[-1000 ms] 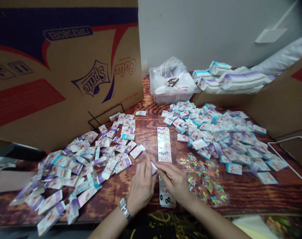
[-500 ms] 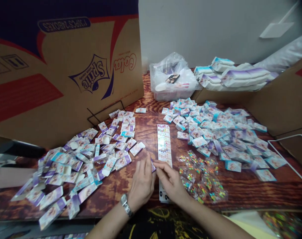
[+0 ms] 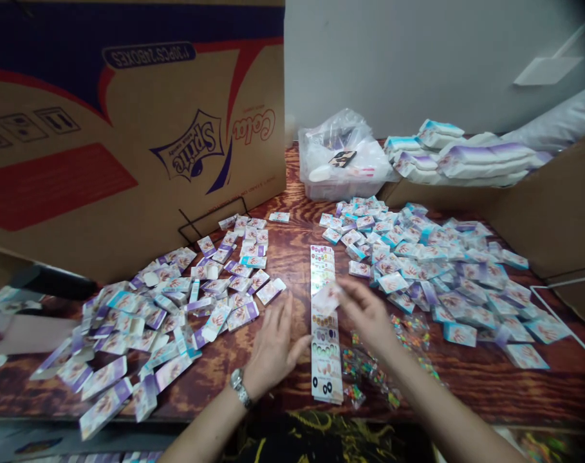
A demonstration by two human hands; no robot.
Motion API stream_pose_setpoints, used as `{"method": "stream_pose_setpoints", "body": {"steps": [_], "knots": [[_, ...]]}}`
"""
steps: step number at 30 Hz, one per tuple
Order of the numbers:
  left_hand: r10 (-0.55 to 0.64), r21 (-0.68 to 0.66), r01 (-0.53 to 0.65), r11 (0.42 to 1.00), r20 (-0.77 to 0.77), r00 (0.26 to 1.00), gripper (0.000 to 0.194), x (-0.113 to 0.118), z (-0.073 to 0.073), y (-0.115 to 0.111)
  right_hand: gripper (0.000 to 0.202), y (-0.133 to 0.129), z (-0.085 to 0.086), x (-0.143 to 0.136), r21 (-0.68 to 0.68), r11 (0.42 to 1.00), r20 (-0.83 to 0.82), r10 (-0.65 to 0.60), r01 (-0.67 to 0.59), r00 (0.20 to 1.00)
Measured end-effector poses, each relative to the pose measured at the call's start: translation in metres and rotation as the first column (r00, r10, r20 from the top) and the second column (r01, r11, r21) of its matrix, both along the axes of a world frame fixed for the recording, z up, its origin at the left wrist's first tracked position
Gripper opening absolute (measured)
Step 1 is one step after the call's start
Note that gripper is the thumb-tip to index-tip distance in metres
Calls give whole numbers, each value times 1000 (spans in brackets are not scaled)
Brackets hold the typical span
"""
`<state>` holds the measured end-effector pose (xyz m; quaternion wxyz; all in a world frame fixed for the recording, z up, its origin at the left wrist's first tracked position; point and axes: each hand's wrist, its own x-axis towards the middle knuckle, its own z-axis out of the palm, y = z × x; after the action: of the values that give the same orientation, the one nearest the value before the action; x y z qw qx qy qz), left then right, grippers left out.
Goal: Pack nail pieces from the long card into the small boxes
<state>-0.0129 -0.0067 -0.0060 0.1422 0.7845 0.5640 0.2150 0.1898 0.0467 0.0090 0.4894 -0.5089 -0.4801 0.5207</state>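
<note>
Sticker strip (image 3: 325,321) lies lengthwise on the tabletop (image 3: 490,379) between my two grips. My R hand (image 3: 369,312) pinches a small pale sheet (image 3: 327,297) over the strip's middle; L hand (image 3: 273,347) is flat, fingers spread, holding nothing, just left of it. Small boxes (image 3: 176,315) piled to L grip's left, sweets packets (image 3: 369,366) under R wrist.

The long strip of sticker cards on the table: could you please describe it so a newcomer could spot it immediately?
Start at the big cardboard box on the left of the wooden table. Between the two heaps of small boxes, the strip of cards runs toward the person, beside the right hand. It alone forms one straight, narrow column.
</note>
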Motion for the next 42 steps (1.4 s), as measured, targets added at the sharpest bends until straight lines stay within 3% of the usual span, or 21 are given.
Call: {"method": "stream_pose_setpoints", "body": {"steps": [2,3,4,5,7,8,9,11,13,15,18,25,27,30,32,33,35,37,39,42], "knots": [[80,72,-74,995,-90,993,60,-14,-8,11,35,26,3,28,22,946,-238,-308,322,921],[113,111,-98,989,-142,983,54,-21,-14,18,33,36,3,39,8,907,-333,-394,421,857],[133,138,-107,985,-193,972,51,-27,-21,24,32,43,2,47,-22,877,-378,-451,479,808],[142,153,-106,982,-242,960,48,-31,-27,30,34,47,-1,52,-49,872,-349,-471,487,810],[134,158,-87,984,-312,941,44,-34,-37,38,40,48,-10,51,-3,937,-108,-349,351,931],[121,151,-73,986,-338,933,43,-34,-41,41,44,46,-16,48,63,977,84,-210,205,974],[108,143,-60,988,-357,928,43,-34,-43,41,48,44,-22,43,128,992,295,-52,15,954],[91,136,-41,990,-381,920,43,-32,-45,39,56,41,-35,33,176,913,665,167,-369,728],[91,147,-37,988,-383,919,43,-30,-43,35,66,40,-44,26,111,791,867,219,-602,447],[94,158,-37,987,-370,924,43,-28,-40,29,71,40,-49,22,17,725,942,220,-688,254],[76,152,-27,988,-324,943,41,-22,-34,23,65,40,-52,20,-33,704,966,204,-709,157],[-73,25,75,997,-55,996,49,0,-26,17,24,23,-55,13,109,752,949,117,-650,294],[-141,-25,142,989,38,989,63,5,-23,18,19,14,-44,12,153,749,930,111,-644,350],[-180,-103,207,973,227,957,77,10,-17,20,22,5,-11,13,229,722,830,205,-653,518],[-87,-225,204,953,441,893,57,11,-14,22,24,4,13,15,231,737,701,326,-635,634],[-8,-304,204,931,542,840,41,11,-13,22,23,6,24,16,229,782,650,320,-580,689],[163,-445,222,867,677,718,27,12,-13,22,23,9,38,18,236,863,594,236,-447,769],[279,-517,236,823,729,625,30,14,-14,20,22,9,45,16,285,895,579,126,-344,806],[360,-549,236,801,759,543,30,17,-14,18,20,2,45,10,358,850,592,114,-388,797],[458,-592,236,771,772,440,29,18,-9,18,19,-18,39,-1,404,662,690,232,-631,686]]}}
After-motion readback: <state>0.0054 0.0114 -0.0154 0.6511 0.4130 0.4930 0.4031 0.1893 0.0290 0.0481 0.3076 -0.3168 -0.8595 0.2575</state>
